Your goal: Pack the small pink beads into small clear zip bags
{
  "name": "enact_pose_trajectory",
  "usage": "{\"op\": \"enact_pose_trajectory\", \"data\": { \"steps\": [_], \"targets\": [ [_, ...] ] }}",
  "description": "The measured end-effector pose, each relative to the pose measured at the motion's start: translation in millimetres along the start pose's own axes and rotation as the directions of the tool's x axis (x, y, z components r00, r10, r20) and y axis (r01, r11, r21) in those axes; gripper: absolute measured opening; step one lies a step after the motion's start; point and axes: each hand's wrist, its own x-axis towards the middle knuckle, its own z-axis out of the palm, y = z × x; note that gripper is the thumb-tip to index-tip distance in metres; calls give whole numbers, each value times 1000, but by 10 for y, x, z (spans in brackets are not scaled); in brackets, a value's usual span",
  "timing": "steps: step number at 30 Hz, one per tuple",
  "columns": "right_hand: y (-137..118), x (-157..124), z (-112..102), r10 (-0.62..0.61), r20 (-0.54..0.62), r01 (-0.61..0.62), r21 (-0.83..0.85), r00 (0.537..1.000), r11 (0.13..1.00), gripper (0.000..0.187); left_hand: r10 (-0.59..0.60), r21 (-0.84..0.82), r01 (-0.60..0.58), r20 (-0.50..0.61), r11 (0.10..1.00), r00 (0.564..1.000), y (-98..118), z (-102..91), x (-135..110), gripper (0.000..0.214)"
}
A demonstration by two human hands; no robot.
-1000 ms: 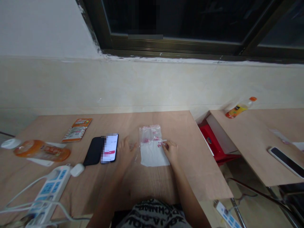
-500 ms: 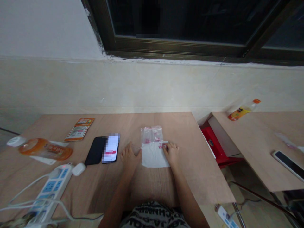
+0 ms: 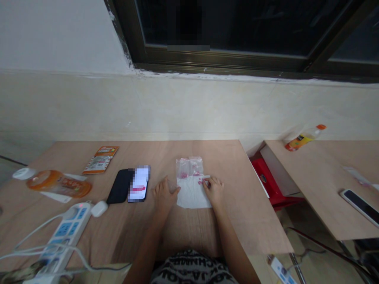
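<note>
Plastic bag (image 3: 191,188), clear with red print and a white folded sheet inside, lies flat on the tabletop (image 3: 183,232) straight ahead of the person, between both hands. The left hand (image 3: 164,196) rests palm down with its fingers loosely apart, touching the bag's left edge. The right hand (image 3: 213,190) sits at the bag's right edge beside the red print, fingers curled together onto the plastic; whether they pinch it or only press on it cannot be told.

Handled this way, the bag likely behaves best if the left hand pins the edge flat while the right works evenly along the printed strip, so the thin film does not wrinkle or slide.

Left of the hands lie a white power strip (image 3: 66,228) with trailing cords, a small white case (image 3: 99,208), a phone (image 3: 139,184) with its screen lit, an orange bottle (image 3: 57,183) on its side and, farther off, a printed packet (image 3: 100,159). To the right, well apart, a second table (image 3: 325,177) carries another phone (image 3: 359,203) and a yellow drink bottle (image 3: 304,138). A dark window (image 3: 237,31) tops the pale wall beyond.
</note>
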Motion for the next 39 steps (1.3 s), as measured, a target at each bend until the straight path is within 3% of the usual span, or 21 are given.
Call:
{"op": "enact_pose_trajectory", "data": {
  "steps": [6, 12, 18, 23, 26, 30, 33, 39],
  "targets": [
    [20, -3, 33, -16, -10, 17, 16, 1000, 1000, 26, 21, -67, -23, -28, 998, 999, -29, -14, -11, 70],
    [22, -5, 25, -3, -18, 4, 33, 1000, 999, 28, 189, -286, -197, -57, 938, 980, -66, -6, 11, 67],
    [9, -18, -24, -10, -42, 13, 65, 999, 998, 32, 378, -423, -340, 7, 840, 926, 205, 151, -20, 65],
    [-42, -24, -107, -31, -74, 40, 124, 997, 991, 34, 442, -455, -379, 36, 806, 896, 356, 295, -48, 66],
    [-110, -16, -177, -69, -24, 73, 205, 997, 976, 31, 453, -454, -399, 12, 797, 891, 334, 334, -48, 67],
    [-240, -11, -216, -152, 129, 110, 286, 980, 952, 28, 489, -462, -453, -48, 762, 871, 300, 353, -58, 69],
    [-332, -21, -194, -179, 210, 119, 269, 961, 956, 26, 501, -445, -469, -52, 763, 864, 304, 354, -75, 69],
    [-390, -43, -172, -200, 260, 142, 227, 945, 964, 23, 518, -393, -492, -46, 777, 854, 310, 332, -86, 66]
  ]
}}
